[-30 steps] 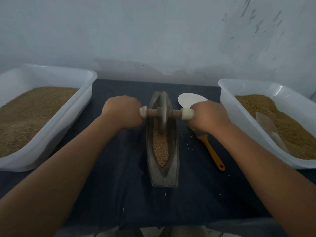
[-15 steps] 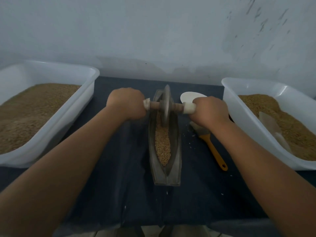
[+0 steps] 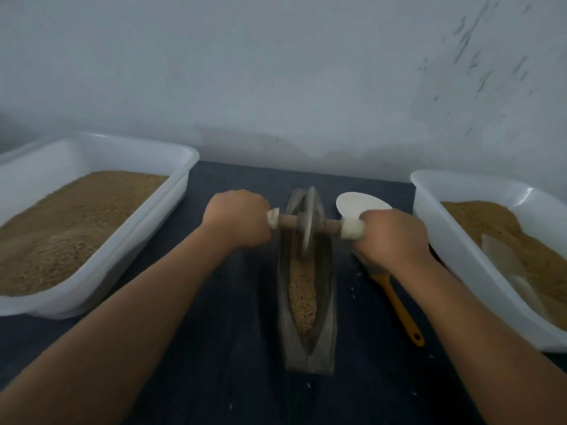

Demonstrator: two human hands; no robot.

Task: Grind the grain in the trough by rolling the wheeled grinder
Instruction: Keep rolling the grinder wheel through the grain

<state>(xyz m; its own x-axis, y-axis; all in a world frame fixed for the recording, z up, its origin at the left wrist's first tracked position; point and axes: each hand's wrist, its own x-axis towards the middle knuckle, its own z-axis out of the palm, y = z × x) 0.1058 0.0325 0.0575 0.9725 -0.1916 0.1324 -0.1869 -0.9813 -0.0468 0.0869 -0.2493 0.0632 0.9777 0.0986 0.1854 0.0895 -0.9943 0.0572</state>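
Now the trough (image 3: 307, 342) runs long from 6 to 12 o'clock, grain (image 3: 302, 297) heaped at its near half. Left hand (image 3: 237, 220) and right hand (image 3: 389, 236), both fisted tight on the axle, hold the wheeled grinder (image 3: 307, 223) toward 12, crosswise.

Dark surface (image 3: 214, 348) carrying two white tubs (image 3: 171, 210) (image 3: 460, 256), a trough (image 3: 325, 302), a brush (image 3: 399, 305), a white disc (image 3: 356, 204), scattered grains
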